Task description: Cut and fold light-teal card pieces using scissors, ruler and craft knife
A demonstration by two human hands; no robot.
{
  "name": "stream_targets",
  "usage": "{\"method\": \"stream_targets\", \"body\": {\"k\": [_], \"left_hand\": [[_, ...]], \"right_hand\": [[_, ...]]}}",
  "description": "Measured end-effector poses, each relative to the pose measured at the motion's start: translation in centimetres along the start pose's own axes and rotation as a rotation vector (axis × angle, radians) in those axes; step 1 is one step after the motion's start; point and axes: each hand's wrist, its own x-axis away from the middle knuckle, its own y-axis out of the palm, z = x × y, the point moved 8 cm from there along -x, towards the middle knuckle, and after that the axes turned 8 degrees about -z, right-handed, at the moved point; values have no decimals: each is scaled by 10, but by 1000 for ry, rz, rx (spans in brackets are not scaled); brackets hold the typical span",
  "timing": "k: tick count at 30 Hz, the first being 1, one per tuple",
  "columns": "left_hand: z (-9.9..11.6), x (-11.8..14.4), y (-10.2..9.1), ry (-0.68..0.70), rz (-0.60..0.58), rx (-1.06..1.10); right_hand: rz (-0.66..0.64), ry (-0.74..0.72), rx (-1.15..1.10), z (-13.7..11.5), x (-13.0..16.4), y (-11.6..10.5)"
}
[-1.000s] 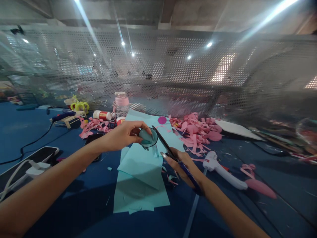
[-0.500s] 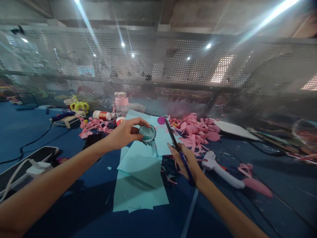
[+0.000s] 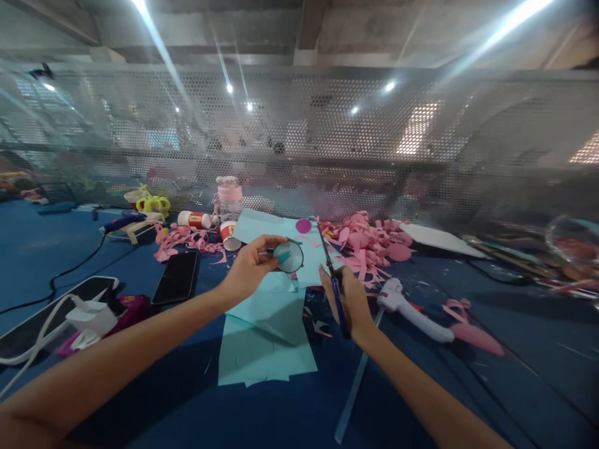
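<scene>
Pinching a small teal paper disc (image 3: 289, 256) between thumb and fingertips, the left hand (image 3: 250, 271) holds it up just above the teal paper sheets (image 3: 266, 324) spread on the blue surface (image 3: 140, 386). Left of that hand lie a dark phone (image 3: 176, 285) and, farther out, a white charger with its cable (image 3: 88, 315). Beyond the hand sit a glue bottle (image 3: 194, 219), a pink-capped jar (image 3: 229, 196) and a small paper cup (image 3: 229, 234).

Over to the right hand (image 3: 349, 302): it's wrapped around the blue-handled scissors (image 3: 331, 274), blades pointing up and away, just beside the disc but not touching it. It looks like the trimming step — the disc's edge being checked between cuts. By my reading, any further snip calls for swinging the blades back to the rim and turning the disc with the left fingers.

Right of the scissors hand, a heap of pink paper scraps (image 3: 369, 240), then a white glue gun (image 3: 412, 308) lying near the wrist. A perforated metal screen (image 3: 327, 137) walls off the far edge of the surface, ceiling lights glaring through.
</scene>
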Motion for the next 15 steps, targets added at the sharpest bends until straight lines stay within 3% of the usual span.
{"method": "stream_targets", "body": {"k": [3, 7, 13, 15], "left_hand": [[-28, 2, -3, -46, 35, 55], [-52, -3, -30, -54, 101, -109], [-41, 2, -66, -25, 209, -689], [-36, 13, -72, -53, 261, -763]], "right_hand": [[27, 4, -31, 2, 1, 0], [38, -13, -14, 0, 2, 2], [-10, -36, 105, -5, 6, 13], [-47, -62, 140, -7, 7, 19]]}}
